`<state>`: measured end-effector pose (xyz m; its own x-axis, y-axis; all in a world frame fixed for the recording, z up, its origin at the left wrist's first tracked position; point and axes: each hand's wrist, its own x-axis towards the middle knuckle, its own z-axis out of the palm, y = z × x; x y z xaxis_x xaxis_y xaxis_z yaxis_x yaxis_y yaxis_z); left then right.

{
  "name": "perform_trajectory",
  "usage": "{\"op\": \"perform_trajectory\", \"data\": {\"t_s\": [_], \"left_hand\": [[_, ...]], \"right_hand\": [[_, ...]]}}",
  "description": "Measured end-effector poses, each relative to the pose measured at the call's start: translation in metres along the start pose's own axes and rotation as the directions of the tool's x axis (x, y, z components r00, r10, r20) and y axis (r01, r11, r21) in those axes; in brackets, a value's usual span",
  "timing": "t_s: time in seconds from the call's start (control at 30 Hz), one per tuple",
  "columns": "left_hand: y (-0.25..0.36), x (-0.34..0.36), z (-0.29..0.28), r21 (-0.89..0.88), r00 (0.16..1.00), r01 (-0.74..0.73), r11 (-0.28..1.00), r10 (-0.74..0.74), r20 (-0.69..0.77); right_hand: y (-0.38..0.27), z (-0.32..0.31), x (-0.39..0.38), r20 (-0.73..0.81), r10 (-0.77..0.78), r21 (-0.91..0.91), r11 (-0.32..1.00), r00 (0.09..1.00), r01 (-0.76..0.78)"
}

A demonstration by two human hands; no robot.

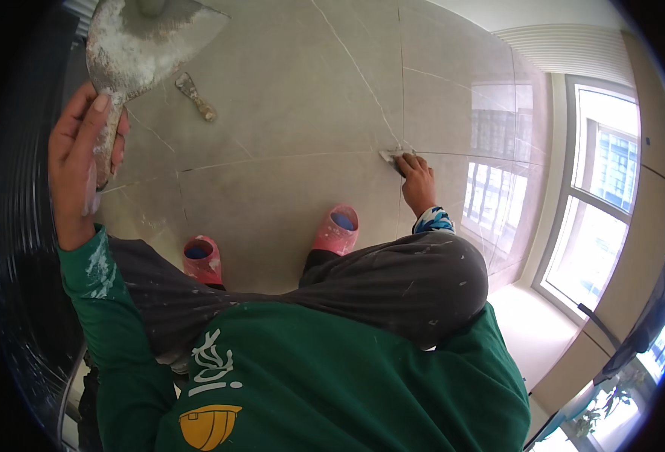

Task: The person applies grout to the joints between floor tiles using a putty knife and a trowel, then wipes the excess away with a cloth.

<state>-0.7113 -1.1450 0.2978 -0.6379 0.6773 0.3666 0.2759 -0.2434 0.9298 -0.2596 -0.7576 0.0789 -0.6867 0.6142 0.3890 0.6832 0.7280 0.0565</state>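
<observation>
My left hand (84,143) is wrapped round the handle of a broad trowel (133,56), raised at the upper left. Its wide blade is smeared with white paste. Low over the tiled floor (287,113), my right hand (419,181) is closed on a small flat scraper (390,156), its pale blade against the tiles where two joints meet. My fingers hide most of that scraper. A putty knife (197,98) with a dirty handle lies on the tiles, to the right of the trowel.
My feet in pink clogs (337,231) stand on the floor between my hands. Dark plastic-like sheeting (27,248) runs along the left side. Tall windows (600,188) stand at the right, with a bright sill below. White smears mark tiles near my left foot.
</observation>
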Motion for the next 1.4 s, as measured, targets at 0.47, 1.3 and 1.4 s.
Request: {"op": "perform_trajectory", "data": {"t_s": [0.47, 1.3, 1.4], "left_hand": [[0.007, -0.006, 0.006, 0.044, 0.999, 0.032, 0.999, -0.03, -0.031], [0.006, 0.026, 0.017, 0.027, 1.0, -0.006, 1.0, 0.006, -0.017], [0.002, 0.025, 0.005, 0.031, 1.0, 0.013, 0.999, -0.013, 0.004]], "right_hand": [[-0.008, -0.031, 0.022, 0.207, -0.038, 0.004, 0.999, 0.978, 0.038], [-0.065, 0.01, 0.034, 0.062, -0.113, 0.063, 0.992, 0.992, 0.11], [-0.082, -0.004, 0.045, 0.198, -0.122, 0.092, 0.99, 0.972, 0.106]]}}
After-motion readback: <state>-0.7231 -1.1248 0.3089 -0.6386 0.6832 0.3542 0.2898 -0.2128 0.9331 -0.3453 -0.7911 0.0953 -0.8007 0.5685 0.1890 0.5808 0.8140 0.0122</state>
